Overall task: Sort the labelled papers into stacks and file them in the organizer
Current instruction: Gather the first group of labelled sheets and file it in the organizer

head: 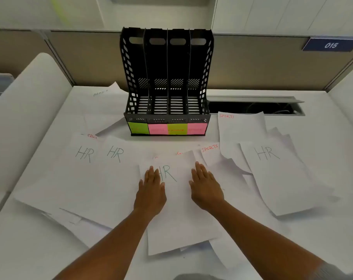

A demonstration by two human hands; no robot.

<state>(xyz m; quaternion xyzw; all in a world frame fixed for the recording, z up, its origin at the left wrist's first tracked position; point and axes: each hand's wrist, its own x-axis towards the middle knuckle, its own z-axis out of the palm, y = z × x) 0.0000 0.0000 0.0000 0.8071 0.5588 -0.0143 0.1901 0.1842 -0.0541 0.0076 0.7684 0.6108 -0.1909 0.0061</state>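
Note:
Loose white sheets lie scattered over the desk in front of a black four-slot organizer [167, 81] with green and pink sticky labels on its base. My left hand [151, 188] and my right hand [206, 186] lie flat, fingers together, on a middle sheet marked HR [181, 209]. Two more HR sheets [84, 168] [119, 170] overlap at the left and another HR sheet [278, 174] lies at the right. Sheets marked SPORTS [240, 126] [210, 154] sit to the right of the organizer. An ADMIN sheet [103, 98] lies behind at the left. The organizer's slots hold nothing.
An open cable tray [254, 107] runs along the desk's back edge right of the organizer. Tan partition walls [262, 63] enclose the desk, with a blue 015 plate [331, 45] at the right. A white curved surface [26, 102] rises at the left.

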